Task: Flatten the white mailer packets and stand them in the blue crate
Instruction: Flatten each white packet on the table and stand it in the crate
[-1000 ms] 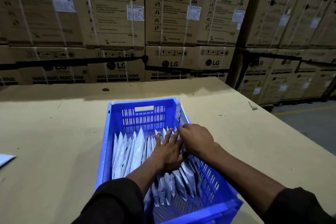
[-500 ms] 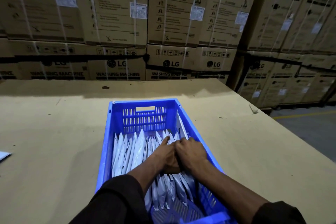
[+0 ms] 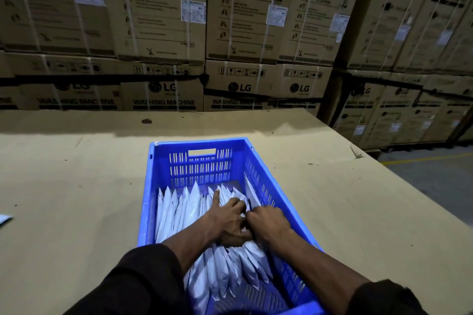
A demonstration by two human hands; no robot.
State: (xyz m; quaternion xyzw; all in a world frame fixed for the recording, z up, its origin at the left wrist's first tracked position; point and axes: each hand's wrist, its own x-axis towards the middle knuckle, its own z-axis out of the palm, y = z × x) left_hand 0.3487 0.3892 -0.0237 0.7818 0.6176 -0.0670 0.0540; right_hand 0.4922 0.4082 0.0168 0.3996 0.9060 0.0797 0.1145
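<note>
Two hands work inside a blue crate (image 3: 197, 166) mid-desk (image 3: 71, 186). Left hand (image 3: 227, 222) and right hand (image 3: 268, 222) both curl around upright white packets (image 3: 179, 207) near its right wall.

A warehouse: strapped LG washing machine cartons (image 3: 163, 33) stack high beyond the hands, past a cardboard-topped table (image 3: 71, 186); concrete floor (image 3: 435, 176) to their right.

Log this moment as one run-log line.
left hand pressing packets | right hand gripping packet | blue crate part filled
</note>
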